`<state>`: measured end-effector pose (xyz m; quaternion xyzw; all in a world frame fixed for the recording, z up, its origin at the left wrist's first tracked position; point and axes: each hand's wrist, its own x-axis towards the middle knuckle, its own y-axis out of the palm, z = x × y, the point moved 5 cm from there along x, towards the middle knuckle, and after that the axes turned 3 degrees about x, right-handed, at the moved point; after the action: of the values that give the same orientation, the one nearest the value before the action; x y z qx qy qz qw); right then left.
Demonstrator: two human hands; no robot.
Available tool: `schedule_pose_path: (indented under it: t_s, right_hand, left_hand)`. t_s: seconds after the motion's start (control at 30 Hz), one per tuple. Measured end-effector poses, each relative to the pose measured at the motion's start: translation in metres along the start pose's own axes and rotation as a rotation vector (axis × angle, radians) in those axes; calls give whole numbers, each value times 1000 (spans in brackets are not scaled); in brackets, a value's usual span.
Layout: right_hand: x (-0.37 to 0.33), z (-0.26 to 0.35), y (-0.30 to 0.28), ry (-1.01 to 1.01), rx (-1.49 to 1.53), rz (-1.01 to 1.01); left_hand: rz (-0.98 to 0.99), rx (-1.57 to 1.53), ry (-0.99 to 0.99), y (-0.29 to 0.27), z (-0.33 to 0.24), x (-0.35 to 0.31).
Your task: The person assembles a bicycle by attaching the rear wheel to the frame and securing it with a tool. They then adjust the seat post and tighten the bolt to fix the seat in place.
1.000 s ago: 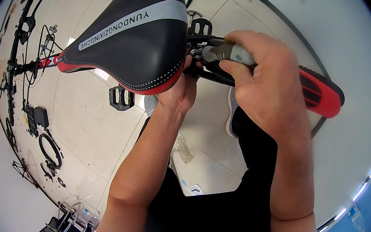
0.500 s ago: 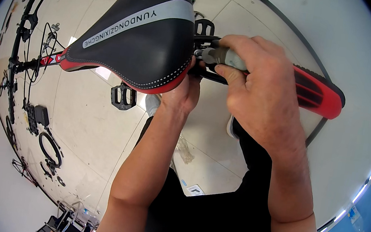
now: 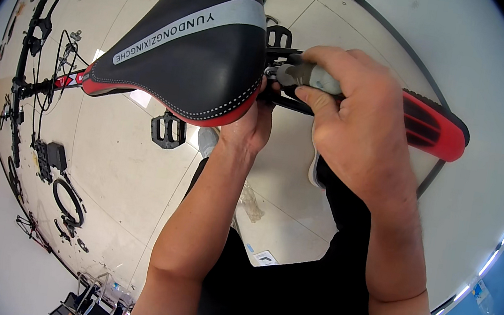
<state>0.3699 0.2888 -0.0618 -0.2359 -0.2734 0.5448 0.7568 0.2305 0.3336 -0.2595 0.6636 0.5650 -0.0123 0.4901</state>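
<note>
A black bicycle saddle (image 3: pixel 190 46) with a grey stripe and red trim fills the upper middle. My left hand (image 3: pixel 248 128) reaches up under the saddle's rear edge, fingers hidden beneath it. My right hand (image 3: pixel 354 117) is closed around a grey tool handle (image 3: pixel 305 75) whose tip points at the fitting under the saddle's back. Behind my right hand runs a red and black frame part (image 3: pixel 431 121) on a black tube.
A black pedal (image 3: pixel 169 130) hangs below the saddle. Bicycle parts, handlebars and cables (image 3: pixel 36 63) lie on the tiled floor at left, with a black loop (image 3: pixel 68 202) lower left. My dark trousers and a white shoe (image 3: pixel 315 169) are below.
My right hand with the tool has shifted slightly left and up toward the saddle's rear. The left hand stays under the saddle.
</note>
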Motion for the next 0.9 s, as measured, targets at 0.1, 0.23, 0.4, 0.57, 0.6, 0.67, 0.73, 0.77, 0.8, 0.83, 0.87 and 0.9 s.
schedule_pose_path:
  t_s: [0.1,0.23,0.4,0.57,0.6,0.67,0.73,0.77,0.8,0.83,0.87,0.9]
  right_hand:
    - [-2,7,3,-81,-74,-34]
    - [1,-1,2,-7,-9,-46]
    - [10,-14,-9,167,6,35]
    - [9,-16,-15,174,-33,37]
    - [8,-14,-16,199,-44,58]
    - [5,-10,-14,187,-43,84]
    - [3,-10,-13,160,-64,93]
    - [2,-10,-12,138,-85,89]
    - [1,-10,-11,116,-105,84]
    - [0,-10,-12,98,-105,77]
    - [0,-10,-12,81,-105,70]
    - [0,-9,-12,63,-105,63]
  left_hand:
    - [53,1,-15,0,1,1]
    - [61,-31,-8,1,1,3]
    - [11,-41,-4,-1,0,2]
    - [9,-37,-10,0,-2,0]
    - [11,-36,-8,1,-2,1]
    - [16,-35,-10,1,-1,2]
    - [21,-35,-14,0,-1,1]
    - [17,-35,-12,1,-1,1]
    - [12,-35,-10,1,-2,0]
    - [9,-36,-11,1,-1,0]
    - [10,-35,-13,2,-1,0]
    - [11,-33,-15,2,-1,0]
